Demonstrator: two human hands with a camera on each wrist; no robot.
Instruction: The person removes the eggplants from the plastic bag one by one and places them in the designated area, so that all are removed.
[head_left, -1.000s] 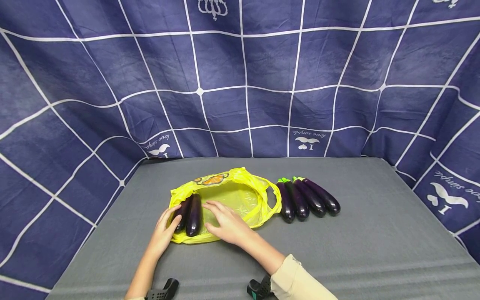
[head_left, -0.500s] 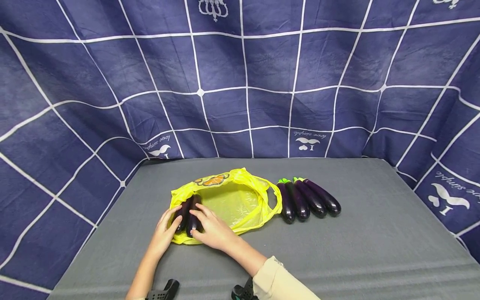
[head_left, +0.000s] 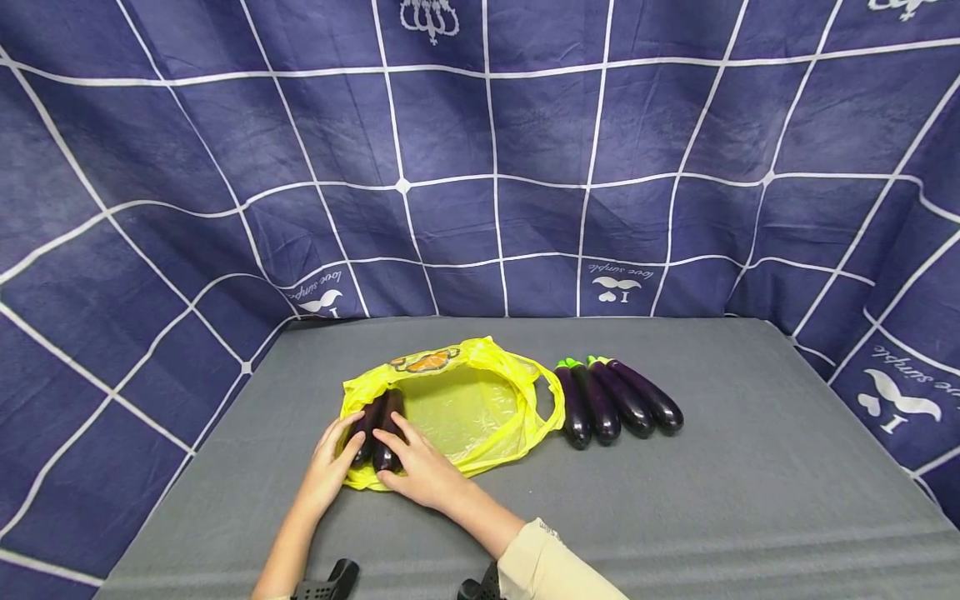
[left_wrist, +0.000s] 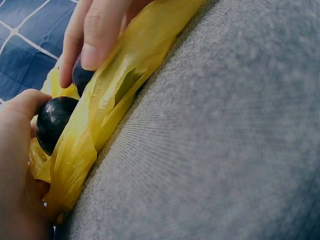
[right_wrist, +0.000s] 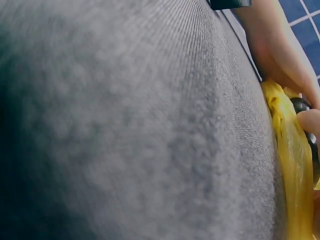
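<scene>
Inside the yellow plastic bag [head_left: 450, 400], two dark eggplants lie side by side at its left end. The left hand [head_left: 324, 467] grips the left eggplant [head_left: 363, 446] at the bag's left edge, its thumb over the rounded end in the left wrist view. Over the right eggplant [head_left: 386, 454] the right hand [head_left: 426, 471] has its fingers and thumb spread round the near part. Both rounded ends face the person; the far ends reach under the bag's upper rim. In the right wrist view the bag [right_wrist: 295, 170] partly hides the eggplants.
Several eggplants [head_left: 600, 408] with green stem ends lie in a row right of the bag, the nearest close to its handle loop [head_left: 557, 400]. The grey table surface [head_left: 720, 500] extends to a dark blue curtain [head_left: 540, 208] with white lines.
The right hand has moved left, from above the bag's open middle onto the right eggplant, which now lies closer against the left one. The left hand has stayed in place.
</scene>
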